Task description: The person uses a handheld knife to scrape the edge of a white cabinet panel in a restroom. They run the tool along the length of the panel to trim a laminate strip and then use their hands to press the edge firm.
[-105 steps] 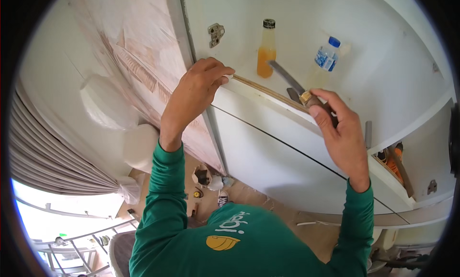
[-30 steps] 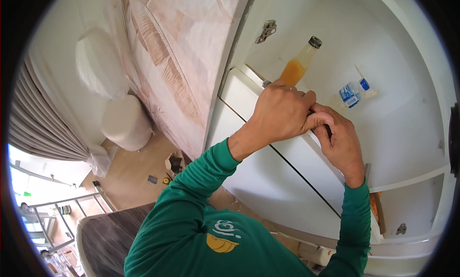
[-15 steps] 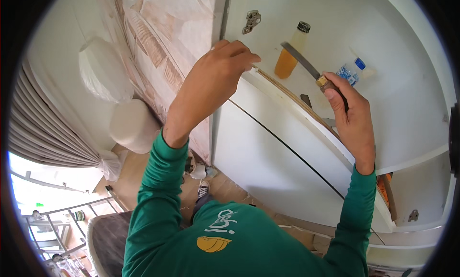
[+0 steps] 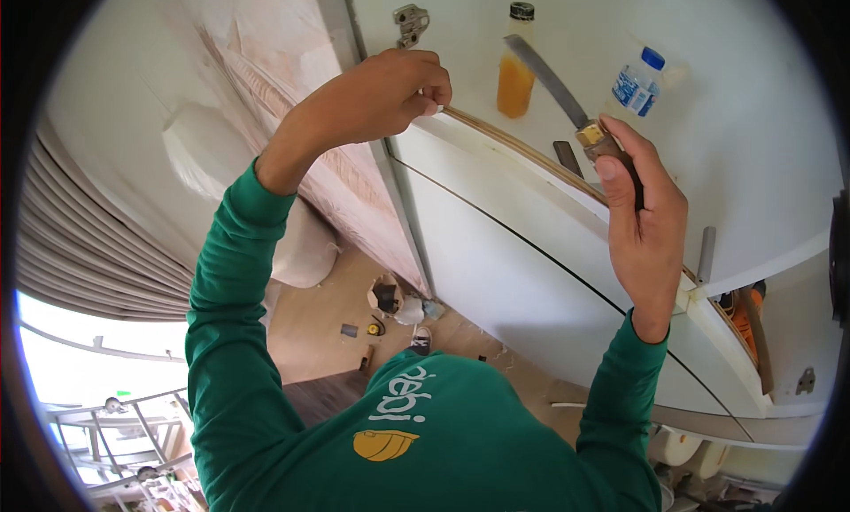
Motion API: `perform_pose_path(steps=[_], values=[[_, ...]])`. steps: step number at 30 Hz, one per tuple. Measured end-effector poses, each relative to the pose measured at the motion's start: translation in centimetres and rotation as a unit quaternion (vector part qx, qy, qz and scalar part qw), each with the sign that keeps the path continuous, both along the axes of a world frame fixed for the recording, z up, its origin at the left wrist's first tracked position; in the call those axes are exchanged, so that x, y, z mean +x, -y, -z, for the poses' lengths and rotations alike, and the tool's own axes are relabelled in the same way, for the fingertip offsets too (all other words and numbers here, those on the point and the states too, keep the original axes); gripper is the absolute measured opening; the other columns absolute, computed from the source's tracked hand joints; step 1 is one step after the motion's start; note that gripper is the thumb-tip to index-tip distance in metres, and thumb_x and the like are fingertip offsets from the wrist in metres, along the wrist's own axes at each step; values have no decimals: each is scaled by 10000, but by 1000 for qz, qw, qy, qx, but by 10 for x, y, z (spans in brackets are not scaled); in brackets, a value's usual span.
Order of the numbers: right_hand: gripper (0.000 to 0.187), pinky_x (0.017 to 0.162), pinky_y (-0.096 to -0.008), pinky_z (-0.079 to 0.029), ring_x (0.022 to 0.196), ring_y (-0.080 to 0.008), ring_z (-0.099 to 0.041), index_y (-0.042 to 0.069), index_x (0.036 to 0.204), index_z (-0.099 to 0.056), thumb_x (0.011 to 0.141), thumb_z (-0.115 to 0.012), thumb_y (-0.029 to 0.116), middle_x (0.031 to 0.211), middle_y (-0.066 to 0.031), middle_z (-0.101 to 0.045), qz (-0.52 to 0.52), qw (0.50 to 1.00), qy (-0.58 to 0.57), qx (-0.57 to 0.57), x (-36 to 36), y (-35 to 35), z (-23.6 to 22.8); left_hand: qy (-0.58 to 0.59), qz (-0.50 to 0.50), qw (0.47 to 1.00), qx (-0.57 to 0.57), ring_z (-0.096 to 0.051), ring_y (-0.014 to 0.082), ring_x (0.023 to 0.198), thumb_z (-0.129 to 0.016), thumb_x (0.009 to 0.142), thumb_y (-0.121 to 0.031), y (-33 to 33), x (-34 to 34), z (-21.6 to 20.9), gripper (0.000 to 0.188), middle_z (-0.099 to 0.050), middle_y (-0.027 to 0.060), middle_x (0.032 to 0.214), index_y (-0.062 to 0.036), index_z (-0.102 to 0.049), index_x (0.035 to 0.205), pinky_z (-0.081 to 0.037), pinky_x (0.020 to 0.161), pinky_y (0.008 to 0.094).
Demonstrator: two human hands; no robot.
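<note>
My right hand [image 4: 653, 206] is wrapped round the dark handle of a knife [image 4: 551, 82]. The grey blade has a brass-coloured collar and points up and to the left, above the cabinet. At the left end of the white cabinet's front edge [image 4: 522, 151], my left hand [image 4: 376, 100] is closed in a pinch. A small pale bit shows at its fingertips, too little to name. A raw brown strip runs along the top of that edge, between my two hands.
Inside the cabinet stand a bottle of orange liquid [image 4: 515, 85] and a blue-capped water bottle [image 4: 636, 85]. A metal hinge [image 4: 410, 23] is fixed near my left hand. On the floor lie a tape measure [image 4: 376, 327] and an open box [image 4: 385, 293]; wrapped curtains hang left.
The view has shifted, showing more floor and a second bottle more fully. My left hand remains pinched at the edge's end, and the knife stays in my right hand.
</note>
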State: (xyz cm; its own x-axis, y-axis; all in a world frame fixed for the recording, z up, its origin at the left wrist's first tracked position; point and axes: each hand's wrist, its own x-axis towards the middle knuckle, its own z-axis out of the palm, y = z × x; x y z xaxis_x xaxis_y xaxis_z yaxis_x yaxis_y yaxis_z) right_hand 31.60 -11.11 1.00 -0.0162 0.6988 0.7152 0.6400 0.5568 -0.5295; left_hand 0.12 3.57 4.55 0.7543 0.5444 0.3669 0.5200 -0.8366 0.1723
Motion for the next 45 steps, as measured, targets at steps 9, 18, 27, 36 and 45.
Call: perform_pose_path(steps=[9, 18, 27, 36, 45], values=[[448, 739, -341, -561, 748, -207, -690, 77, 1491, -674, 1130, -732, 335, 921, -113, -799, 30, 998, -4, -57, -1, 9, -8, -41, 14, 999, -32, -627, 333, 868, -632, 995, 115, 5, 10, -10, 137, -616, 103, 1043, -13, -593, 1027, -498, 776, 454], [431, 686, -345, -524, 700, -211, -649, 63, 1478, -672, 1134, -724, 317, 869, -116, -766, 26, 999, -7, -27, 0, 5, -2, -7, 31, 990, 134, -683, 346, 954, -658, 835, 164, 8, 0, 15, 258, -674, 77, 1117, -27, -610, 1002, -542, 752, 483], [422, 676, -344, -510, 685, -225, -622, 56, 1456, -685, 1127, -734, 316, 830, -127, -732, 40, 998, -8, -46, -1, 2, -3, 196, -46, 979, 33, -740, 309, 891, -712, 985, 91, 18, 2, 35, 209, -725, 113, 1160, -24, -708, 1160, -600, 747, 398], [404, 763, -397, -575, 826, -313, -710, 55, 1411, -698, 1100, -756, 307, 1035, -163, -778, -51, 987, 110, -108, 1, 0, -21, 310, -163, 934, 66, -730, 346, 891, -792, 997, -25, 39, 15, 61, 313, -687, 189, 1198, -10, -668, 1284, -593, 789, 446], [271, 879, -485, -572, 1012, -429, -716, 71, 1336, -640, 1130, -655, 247, 1153, -156, -753, -49, 929, 297, -214, 4, -33, -52, 458, -318, 828, 57, -331, 490, 1525, -891, 967, -524, 66, 84, 121, 941, -387, 312, 1600, 38, -427, 1562, -219, 1293, 636]])
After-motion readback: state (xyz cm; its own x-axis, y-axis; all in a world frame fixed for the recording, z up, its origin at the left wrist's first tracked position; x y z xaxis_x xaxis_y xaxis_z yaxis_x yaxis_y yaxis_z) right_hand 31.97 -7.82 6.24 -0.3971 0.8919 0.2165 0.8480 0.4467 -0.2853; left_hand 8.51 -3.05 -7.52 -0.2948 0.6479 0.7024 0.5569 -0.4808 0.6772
